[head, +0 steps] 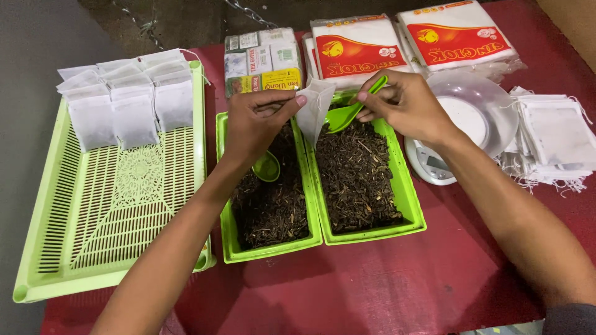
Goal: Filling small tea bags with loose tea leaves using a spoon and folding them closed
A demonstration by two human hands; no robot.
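My left hand [257, 121] pinches a small white filter bag [315, 108] open above the two green trays. My right hand [406, 102] grips a green plastic spoon [347, 111], whose bowl sits right at the bag's mouth. Under them lie two green trays of dark dried leaves, the left tray [225, 186] and the right tray [410, 198]. A second green spoon [267, 166] rests on the leaves in the left tray, below my left wrist.
A large light-green slotted tray [112, 211] at the left holds several filled white bags [124, 99]. A white scale with a clear bowl [472, 118] stands at the right, beside a pile of empty bags [555, 139]. Packets [360, 46] lie at the back.
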